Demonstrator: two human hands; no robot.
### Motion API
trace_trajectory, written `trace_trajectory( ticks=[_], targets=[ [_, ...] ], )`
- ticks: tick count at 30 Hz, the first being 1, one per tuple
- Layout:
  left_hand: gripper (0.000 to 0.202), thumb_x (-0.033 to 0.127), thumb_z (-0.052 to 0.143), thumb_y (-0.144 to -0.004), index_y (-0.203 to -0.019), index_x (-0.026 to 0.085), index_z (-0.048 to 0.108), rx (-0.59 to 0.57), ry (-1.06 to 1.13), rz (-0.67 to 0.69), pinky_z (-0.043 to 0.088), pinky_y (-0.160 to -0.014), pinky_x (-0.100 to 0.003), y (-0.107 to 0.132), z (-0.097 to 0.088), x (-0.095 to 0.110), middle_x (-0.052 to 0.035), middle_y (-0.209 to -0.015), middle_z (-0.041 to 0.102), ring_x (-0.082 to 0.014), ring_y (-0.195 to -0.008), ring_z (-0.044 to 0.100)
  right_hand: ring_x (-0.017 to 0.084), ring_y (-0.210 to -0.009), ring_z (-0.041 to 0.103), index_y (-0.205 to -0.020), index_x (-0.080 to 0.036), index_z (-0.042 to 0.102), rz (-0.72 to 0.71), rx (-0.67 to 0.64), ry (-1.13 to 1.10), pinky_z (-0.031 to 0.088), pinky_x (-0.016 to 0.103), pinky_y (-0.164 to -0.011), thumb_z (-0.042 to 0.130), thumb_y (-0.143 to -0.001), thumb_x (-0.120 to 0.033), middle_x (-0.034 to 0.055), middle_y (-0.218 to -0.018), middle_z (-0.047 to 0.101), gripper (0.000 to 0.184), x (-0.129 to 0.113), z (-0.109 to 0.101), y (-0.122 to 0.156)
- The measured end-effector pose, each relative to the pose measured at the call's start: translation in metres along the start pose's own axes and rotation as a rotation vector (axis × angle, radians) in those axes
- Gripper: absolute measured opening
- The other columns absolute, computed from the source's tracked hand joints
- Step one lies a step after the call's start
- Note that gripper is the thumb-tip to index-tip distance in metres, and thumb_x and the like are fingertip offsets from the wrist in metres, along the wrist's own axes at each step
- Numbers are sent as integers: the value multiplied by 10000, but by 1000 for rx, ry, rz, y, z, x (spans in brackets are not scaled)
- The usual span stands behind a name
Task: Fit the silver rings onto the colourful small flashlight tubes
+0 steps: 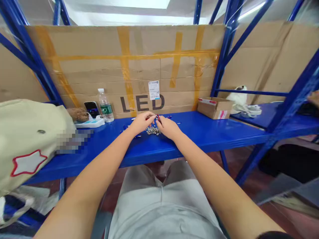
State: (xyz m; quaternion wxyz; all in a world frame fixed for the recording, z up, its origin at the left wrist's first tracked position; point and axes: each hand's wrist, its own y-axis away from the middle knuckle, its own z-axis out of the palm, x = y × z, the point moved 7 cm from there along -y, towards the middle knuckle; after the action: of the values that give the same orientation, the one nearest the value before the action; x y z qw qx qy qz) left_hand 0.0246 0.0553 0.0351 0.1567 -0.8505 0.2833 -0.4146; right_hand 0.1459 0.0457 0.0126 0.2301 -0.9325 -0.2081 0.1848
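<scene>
Bare forearms (94, 169) reach to the left hand (141, 122) and right hand (169, 127), held close together, fingertips meeting at a small red part (157, 117) above a heap of metal bits (153, 130) on a blue shelf (199, 139); grip unclear.
</scene>
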Motion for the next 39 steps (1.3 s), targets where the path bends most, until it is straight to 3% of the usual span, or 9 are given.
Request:
trace_trajectory(
  ticks=[4, 9, 17, 27, 33, 39],
  targets=[
    [243, 342, 487, -896, -959, 151, 623, -4, -26, 32, 453, -573, -232, 4, -1, 6, 3, -668, 610, -110, -570, 549, 247, -952, 650, -1089, -152, 496, 27, 3, -68, 404, 281, -710, 289, -1002, -344, 144, -1069, 692, 296, 2, -1, 0],
    [268, 358, 476, -901, -959, 160, 646, 10, -97, 64, 455, -586, -252, 4, 0, 7, -10, -677, 638, -135, -603, 575, 253, -926, 655, -1072, -160, 516, 68, 30, 24, 423, 295, -732, 290, -991, -345, 134, -1025, 702, 303, 1, -5, 1],
    [244, 308, 510, -878, -987, 175, 683, 131, -268, 128, 478, -743, -297, 4, -5, 10, -48, -915, 731, -184, -819, 650, 272, -916, 677, -1121, -163, 543, 123, 72, 171, 450, 315, -751, 323, -974, -347, 133, -962, 712, 323, 1, -6, 1],
    [217, 328, 540, -858, -909, 179, 689, 179, -288, 140, 475, -695, -273, 7, -6, 20, -26, -830, 732, -168, -759, 652, 266, -920, 676, -1096, -161, 573, 141, 83, 226, 444, 308, -750, 292, -982, -340, 131, -961, 711, 353, -1, -6, 3],
    [176, 338, 604, -822, -835, 176, 672, 300, -326, 219, 479, -689, -251, 11, -15, 28, -29, -831, 732, -156, -756, 647, 261, -903, 674, -1086, -159, 567, 156, 102, 257, 435, 304, -755, 290, -977, -333, 135, -968, 707, 344, -1, -9, 3],
    [133, 299, 615, -807, -812, 175, 661, 252, -397, 284, 457, -646, -235, 12, -12, 29, -18, -783, 718, -136, -691, 624, 257, -905, 673, -1100, -164, 540, 146, 102, 274, 439, 302, -760, 276, -984, -356, 132, -967, 705, 347, 1, -7, 2]
  ],
)
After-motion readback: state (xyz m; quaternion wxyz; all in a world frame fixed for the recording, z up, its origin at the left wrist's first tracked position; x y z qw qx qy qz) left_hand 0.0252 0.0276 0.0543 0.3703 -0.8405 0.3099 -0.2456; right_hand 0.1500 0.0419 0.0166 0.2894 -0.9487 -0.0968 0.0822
